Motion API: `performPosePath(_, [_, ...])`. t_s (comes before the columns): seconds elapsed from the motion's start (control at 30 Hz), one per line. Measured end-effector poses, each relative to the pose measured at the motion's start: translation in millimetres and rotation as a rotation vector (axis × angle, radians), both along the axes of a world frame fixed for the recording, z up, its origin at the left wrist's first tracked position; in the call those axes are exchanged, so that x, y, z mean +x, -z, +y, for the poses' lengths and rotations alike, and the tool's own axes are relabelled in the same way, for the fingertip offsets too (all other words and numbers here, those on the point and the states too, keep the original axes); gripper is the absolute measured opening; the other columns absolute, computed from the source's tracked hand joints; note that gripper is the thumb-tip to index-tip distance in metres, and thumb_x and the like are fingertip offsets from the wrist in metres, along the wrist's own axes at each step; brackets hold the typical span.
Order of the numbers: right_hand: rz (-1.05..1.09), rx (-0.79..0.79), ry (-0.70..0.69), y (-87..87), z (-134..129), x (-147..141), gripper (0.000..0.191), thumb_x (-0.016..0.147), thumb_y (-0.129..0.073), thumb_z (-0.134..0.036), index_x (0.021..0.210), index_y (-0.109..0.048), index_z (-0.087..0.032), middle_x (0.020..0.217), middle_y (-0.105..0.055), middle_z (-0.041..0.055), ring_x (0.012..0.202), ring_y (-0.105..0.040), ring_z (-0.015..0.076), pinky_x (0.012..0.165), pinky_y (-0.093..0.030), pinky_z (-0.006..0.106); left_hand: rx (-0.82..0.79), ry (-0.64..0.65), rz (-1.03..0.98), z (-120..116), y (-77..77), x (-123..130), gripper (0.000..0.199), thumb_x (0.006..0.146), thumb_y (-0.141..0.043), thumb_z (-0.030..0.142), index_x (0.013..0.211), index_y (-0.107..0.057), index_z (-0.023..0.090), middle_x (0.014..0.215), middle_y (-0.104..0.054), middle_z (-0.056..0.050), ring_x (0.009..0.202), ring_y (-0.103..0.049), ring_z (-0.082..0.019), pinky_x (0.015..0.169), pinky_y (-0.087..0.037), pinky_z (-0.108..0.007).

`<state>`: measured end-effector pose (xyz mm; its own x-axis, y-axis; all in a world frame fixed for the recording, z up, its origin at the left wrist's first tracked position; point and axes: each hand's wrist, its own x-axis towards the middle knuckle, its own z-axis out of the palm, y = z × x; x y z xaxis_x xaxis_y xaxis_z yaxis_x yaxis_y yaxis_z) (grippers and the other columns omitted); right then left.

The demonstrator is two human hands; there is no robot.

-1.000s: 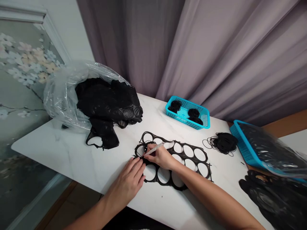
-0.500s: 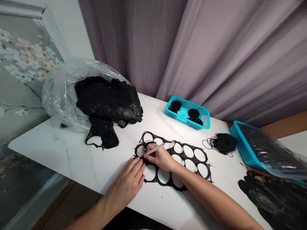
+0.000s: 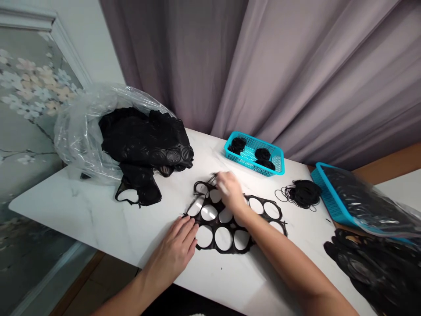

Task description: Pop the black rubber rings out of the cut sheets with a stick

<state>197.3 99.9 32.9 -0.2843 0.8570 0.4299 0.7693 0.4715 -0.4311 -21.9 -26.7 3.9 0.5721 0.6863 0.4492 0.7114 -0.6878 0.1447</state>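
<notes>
A clear plastic bag [image 3: 79,131] lies at the far left of a white marbled table [image 3: 59,197], holding a heap of black perforated sheeting [image 3: 141,145]. To its right, the left hand [image 3: 173,250] rests palm-down on the near-left edge of a black sheet with round cut-outs [image 3: 213,224], which lies mid-table; the fingers are slightly spread and pressed flat, pinching nothing. The right hand [image 3: 230,191] is blurred over the sheet's far part, so its finger state cannot be told. The narrow strips between the holes could be stretched or torn if pulled against the pinned edge. Further right stand a turquoise basket [image 3: 226,149] with black coils, a loose tangle of black cord [image 3: 302,193], which could snag if dragged against, a plastic-covered turquoise basket [image 3: 324,188], and a near-right black pile [image 3: 365,267].
</notes>
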Motion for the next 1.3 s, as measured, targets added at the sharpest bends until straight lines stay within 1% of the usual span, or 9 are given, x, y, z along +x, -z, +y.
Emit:
performPosePath(0.13, [0.375,-0.069,0.309,-17.0,32.1,46.3,0.02,0.086,-0.054,-0.024,0.069,-0.043,-0.023,0.068,-0.053,0.0003,0.064,-0.046,0.0168,0.061,-0.039,0.03,-0.078,-0.013,-0.012,9.5,-14.9,1.2,0.023,0.099,-0.044,0.017,0.108,-0.066,0.015,0.107,-0.067,-0.01,0.106,-0.059,-0.026,0.089,-0.049,-0.043])
performPosePath(0.23, [0.784,-0.41,0.227,-19.1,20.9,63.4,0.031,0.076,-0.071,-0.032,0.064,-0.044,-0.022,0.067,-0.056,-0.0009,0.06,-0.05,0.0137,0.05,-0.041,0.024,-0.203,-0.063,0.02,36.0,-28.1,5.6,0.024,0.099,-0.044,0.017,0.085,-0.064,0.018,0.087,-0.062,-0.005,0.085,-0.057,-0.022,0.078,-0.047,-0.039])
performPosePath(0.37, [1.384,-0.798,0.13,-9.9,-10.2,74.4,0.033,0.066,-0.082,-0.02,0.066,-0.049,-0.02,0.077,-0.066,0.0031,0.056,-0.051,0.0079,0.038,-0.039,0.014,-0.229,-0.095,0.031,92.6,-31.7,17.1,0.018,0.093,-0.054,0.014,0.109,-0.061,0.017,0.105,-0.058,-0.01,0.098,-0.053,-0.026,0.084,-0.045,-0.042])
performPosePath(0.53, [1.953,-0.948,0.159,-9.3,-43.2,100.5,0.017,0.078,-0.066,-0.003,0.081,-0.057,-0.017,0.092,-0.07,0.0081,0.051,-0.053,0.0038,0.04,-0.048,0.009,-0.323,0.021,0.097,151.9,-19.2,32.4,0.005,0.089,-0.066,0.02,0.091,-0.063,0.017,0.096,-0.06,-0.006,0.092,-0.057,-0.023,0.081,-0.049,-0.037])
performPosePath(0.67, [2.07,-0.883,0.063,-21.0,-68.9,103.8,0.016,0.079,-0.065,-0.005,0.084,-0.057,-0.019,0.115,-0.066,0.012,0.086,-0.066,0.011,0.053,-0.054,0.013,-0.37,0.06,0.097,183.0,-15.4,33.1,0.023,0.096,-0.061,0.032,0.111,-0.062,0.015,0.11,-0.063,-0.006,0.093,-0.064,-0.019,0.082,-0.054,-0.039])
performPosePath(0.77, [1.922,-0.849,-0.022,-23.5,-82.6,84.4,0.02,0.078,-0.072,-0.012,0.073,-0.054,-0.02,0.115,-0.067,0.0092,0.086,-0.063,0.0115,0.062,-0.053,0.018,-0.354,-0.008,0.038,192.6,-25.3,25.0,0.015,0.095,-0.06,0.024,0.106,-0.064,0.015,0.102,-0.064,-0.007,0.094,-0.063,-0.022,0.084,-0.053,-0.041])
performPosePath(0.97, [1.24,-0.824,-0.021,-8.8,-100.0,38.3,0.028,0.075,-0.077,-0.026,0.066,-0.051,-0.02,0.088,-0.068,0.0042,0.077,-0.055,0.0151,0.068,-0.043,0.027,-0.281,0.025,-0.051,109.7,-47.1,15.1,0.032,0.094,-0.042,0.005,0.117,-0.06,0.019,0.108,-0.06,-0.007,0.103,-0.057,-0.023,0.095,-0.048,-0.039])
performPosePath(1.13, [0.831,-0.774,-0.067,-1.6,-121.9,28.5,0.022,0.084,-0.065,-0.031,0.071,-0.049,-0.021,0.088,-0.065,0.0035,0.082,-0.057,0.0186,0.073,-0.043,0.031,-0.219,0.263,0.073,8.3,-22.3,20.6,0.029,0.097,-0.051,0.02,0.125,-0.059,0.02,0.124,-0.059,-0.011,0.116,-0.056,-0.028,0.097,-0.05,-0.044])
performPosePath(1.3, [0.542,-0.638,-0.054,3.2,-143.0,28.6,0.02,0.087,-0.06,-0.023,0.071,-0.048,-0.022,0.083,-0.065,0.002,0.078,-0.057,0.0182,0.073,-0.042,0.031,-0.155,0.255,0.125,-12.2,-4.7,17.7,0.035,0.098,-0.051,0.024,0.133,-0.055,0.021,0.137,-0.055,-0.012,0.13,-0.048,-0.031,0.103,-0.046,-0.05])
